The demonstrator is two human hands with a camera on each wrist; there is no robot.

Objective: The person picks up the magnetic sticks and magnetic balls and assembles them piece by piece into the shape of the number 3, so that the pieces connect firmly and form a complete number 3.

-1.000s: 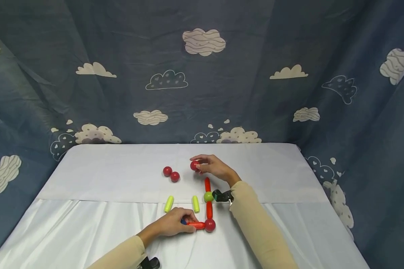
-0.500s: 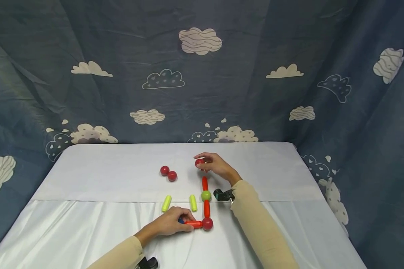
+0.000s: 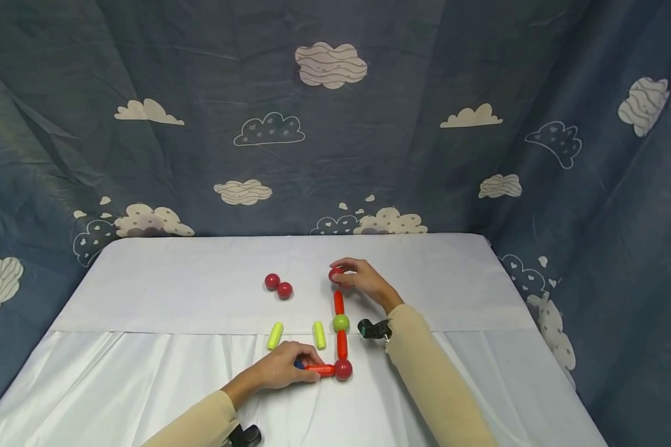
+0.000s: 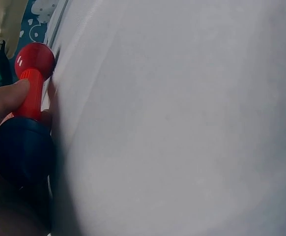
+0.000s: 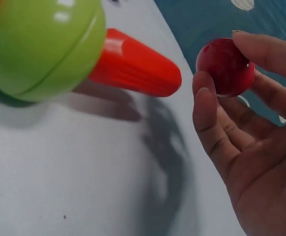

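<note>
My left hand (image 3: 287, 365) pinches a short red rod (image 4: 31, 96) low over the white cloth. One end of that rod meets a red ball (image 3: 343, 370); a dark blue ball (image 4: 24, 151) sits at its other end, mostly covered by the hand in the head view. From the red ball a second red rod (image 3: 342, 344) runs away to a green ball (image 3: 341, 323), and a third red rod (image 3: 338, 303) sticks out beyond it. Just past that rod's free end, my right hand (image 3: 365, 280) holds another red ball (image 5: 225, 68) between fingers and thumb, apart from the rod.
Two loose red balls (image 3: 271, 282) lie close together at the back, left of the right hand. Two yellow-green rods (image 3: 275, 336) rest on the cloth beyond the left hand. A dark cloud-print curtain (image 3: 268, 74) hangs behind the table.
My right hand has carried its red ball a little to the right, near the far end of the rod chain. The left hand keeps its grip in place. The head view has shifted slightly.
</note>
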